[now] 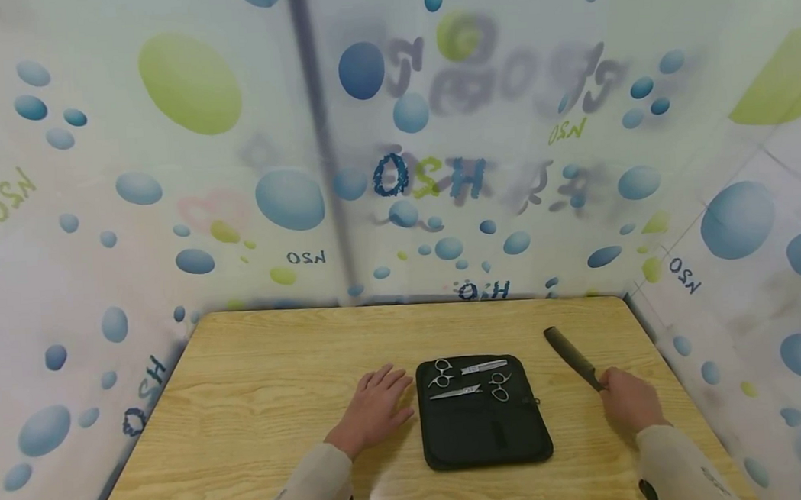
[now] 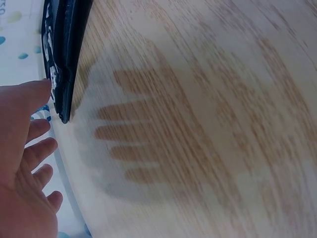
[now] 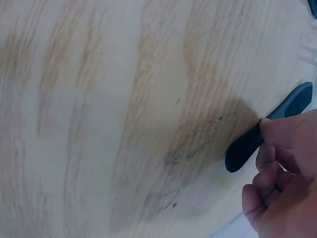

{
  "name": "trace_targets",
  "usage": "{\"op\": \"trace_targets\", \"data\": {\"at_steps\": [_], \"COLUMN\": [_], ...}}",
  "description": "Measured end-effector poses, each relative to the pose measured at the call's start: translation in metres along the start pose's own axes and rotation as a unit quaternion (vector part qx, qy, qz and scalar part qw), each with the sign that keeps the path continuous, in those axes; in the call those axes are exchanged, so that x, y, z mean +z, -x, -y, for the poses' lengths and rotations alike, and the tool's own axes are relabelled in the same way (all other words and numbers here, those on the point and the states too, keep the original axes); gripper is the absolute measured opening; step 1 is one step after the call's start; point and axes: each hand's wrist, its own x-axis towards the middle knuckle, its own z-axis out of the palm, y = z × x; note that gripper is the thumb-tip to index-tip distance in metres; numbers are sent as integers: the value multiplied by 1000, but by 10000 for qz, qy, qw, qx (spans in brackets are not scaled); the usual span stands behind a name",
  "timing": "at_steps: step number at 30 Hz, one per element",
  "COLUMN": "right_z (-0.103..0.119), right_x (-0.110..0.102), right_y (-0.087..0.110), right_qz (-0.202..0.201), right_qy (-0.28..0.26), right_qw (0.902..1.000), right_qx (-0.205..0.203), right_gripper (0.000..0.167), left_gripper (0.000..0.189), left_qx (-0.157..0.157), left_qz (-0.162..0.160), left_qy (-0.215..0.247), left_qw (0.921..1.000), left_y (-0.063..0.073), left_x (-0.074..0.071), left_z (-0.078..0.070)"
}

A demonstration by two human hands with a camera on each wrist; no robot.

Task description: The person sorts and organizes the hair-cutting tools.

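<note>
A black comb (image 1: 571, 356) slants up and left from my right hand (image 1: 631, 399), which pinches its handle between thumb and fingers. In the right wrist view the rounded end of the comb (image 3: 242, 151) sticks out past the thumb. My left hand (image 1: 377, 408), fingers spread and holding nothing, hovers beside the left edge of an open black case (image 1: 460, 437). Two pairs of silver scissors lie in the case: thinning scissors (image 1: 485, 367) in the upper row, and plain scissors (image 1: 456, 393) just below, pointing the opposite way.
The case lies on a light wooden table (image 1: 259, 411), right of its middle. Walls covered with printed bubbles (image 1: 290, 199) close in the table at the back and on both sides. The left hand's shadow falls on the wood in the left wrist view.
</note>
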Motion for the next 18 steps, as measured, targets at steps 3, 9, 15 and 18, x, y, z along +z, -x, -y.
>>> {"op": "trace_targets", "data": {"at_steps": [3,9,15,18], "right_z": [1,5,9,10], "right_x": [0,-1,-1,-1], "right_y": [-2,-1,1,1], "right_qz": [18,-38,-254,-291], "right_qy": [28,68,122,153], "right_qw": [10000,10000,9995,9993], "right_qx": [-13,-39,-174,-192], "right_gripper": [19,8,28,27], "left_gripper": [49,50,50,51], "left_qx": [61,87,-49,-47], "left_qz": [-73,-143,35,50], "left_qy": [-18,-105,-13,-22], "left_qw": [10000,9998,10000,10000], "left_y": [1,2,1,1], "left_x": [1,5,5,5], "left_z": [1,5,6,7]}}
